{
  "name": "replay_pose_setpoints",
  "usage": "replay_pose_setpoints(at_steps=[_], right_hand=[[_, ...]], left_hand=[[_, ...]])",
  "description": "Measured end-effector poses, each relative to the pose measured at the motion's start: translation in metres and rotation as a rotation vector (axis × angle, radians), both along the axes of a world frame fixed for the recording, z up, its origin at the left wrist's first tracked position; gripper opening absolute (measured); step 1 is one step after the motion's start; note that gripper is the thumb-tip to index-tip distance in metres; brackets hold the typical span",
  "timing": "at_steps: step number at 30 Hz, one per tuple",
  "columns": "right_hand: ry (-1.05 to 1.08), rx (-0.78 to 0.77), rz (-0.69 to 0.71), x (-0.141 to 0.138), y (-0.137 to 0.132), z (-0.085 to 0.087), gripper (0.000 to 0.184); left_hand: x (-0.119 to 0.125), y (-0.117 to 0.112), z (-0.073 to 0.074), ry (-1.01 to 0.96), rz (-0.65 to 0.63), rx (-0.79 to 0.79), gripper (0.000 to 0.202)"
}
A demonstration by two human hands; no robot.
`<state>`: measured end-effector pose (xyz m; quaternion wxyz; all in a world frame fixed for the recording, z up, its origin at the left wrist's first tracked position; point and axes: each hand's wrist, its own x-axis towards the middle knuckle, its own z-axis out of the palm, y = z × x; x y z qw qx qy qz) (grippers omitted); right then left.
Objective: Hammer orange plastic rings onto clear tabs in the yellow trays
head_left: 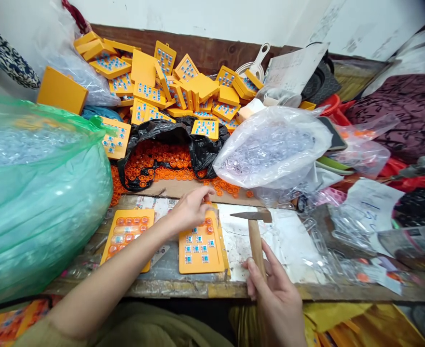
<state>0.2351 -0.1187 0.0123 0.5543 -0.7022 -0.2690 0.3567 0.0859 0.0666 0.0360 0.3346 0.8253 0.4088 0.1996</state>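
My right hand grips the wooden handle of a hammer, its dark, pointed steel head up over a white sheet. My left hand hovers at the top end of a yellow panel, fingers bent together; what they hold, if anything, is hidden. Blue-and-white switches fill the panel's lower part, and a few orange ring caps sit near its upper right. Left of it lies a second yellow panel, fitted with orange caps and clear long ones, partly behind my left forearm.
A black bag spills orange caps behind the panels. To its right a white bag holds clear plastic pieces; a big green bag bulges at left. Many yellow panels are heaped at the back. Clear plastic parts litter the bench's right side.
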Motion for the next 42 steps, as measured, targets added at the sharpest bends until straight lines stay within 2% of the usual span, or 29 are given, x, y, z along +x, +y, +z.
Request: replay_pose_setpoints(at_steps=[2,4,7,11,16,19,22,25,27,29,32,34,37,42], right_hand=[[-0.147,-0.02,0.05,0.002,-0.01,0.0,0.056],[-0.32,0.019,0.163,0.004,-0.018,0.0,0.043],[-0.507,0.125,0.34,0.005,-0.025,0.0,0.037],[-0.64,0.211,0.398,0.0,-0.024,0.005,0.046],[-0.697,0.173,0.575,-0.005,-0.018,0.01,0.048],[-0.66,0.161,0.544,-0.003,-0.017,0.01,0.046],[-0.579,0.159,0.45,0.0,-0.019,0.009,0.042],[-0.447,0.081,0.265,0.001,-0.018,0.007,0.038],[-0.296,-0.01,0.127,-0.002,-0.014,0.006,0.044],[-0.124,-0.065,0.032,-0.006,-0.007,0.006,0.057],[0.041,-0.032,-0.049,-0.011,0.002,0.007,0.075],[0.078,-0.008,-0.067,-0.012,0.004,0.007,0.078],[0.103,-0.003,-0.054,-0.009,0.003,0.005,0.08],[0.097,-0.004,-0.017,-0.003,0.003,0.001,0.083]], left_hand=[[-0.018,-0.027,0.005,-0.076,-0.007,-0.021,0.037],[-0.031,-0.05,0.003,-0.118,-0.014,-0.039,0.04],[-0.039,-0.069,-0.005,-0.091,-0.016,-0.025,0.043],[-0.037,-0.07,-0.014,-0.057,-0.002,0.024,0.044],[-0.035,-0.067,-0.018,-0.038,0.008,0.052,0.048],[-0.035,-0.069,-0.019,-0.014,0.021,0.043,0.049],[-0.037,-0.071,-0.014,-0.014,0.022,0.031,0.05],[-0.036,-0.059,-0.003,-0.057,0.014,0.007,0.049],[-0.029,-0.038,0.004,-0.036,0.009,0.05,0.034],[-0.015,-0.01,0.007,0.043,0.0,0.13,0.018],[0.01,0.033,0.0,0.132,-0.006,0.162,0.017],[0.024,0.053,-0.007,0.181,-0.002,0.142,0.018],[0.033,0.063,-0.014,0.25,-0.027,0.082,0.026],[0.03,0.054,-0.015,0.277,-0.079,0.032,0.023]])
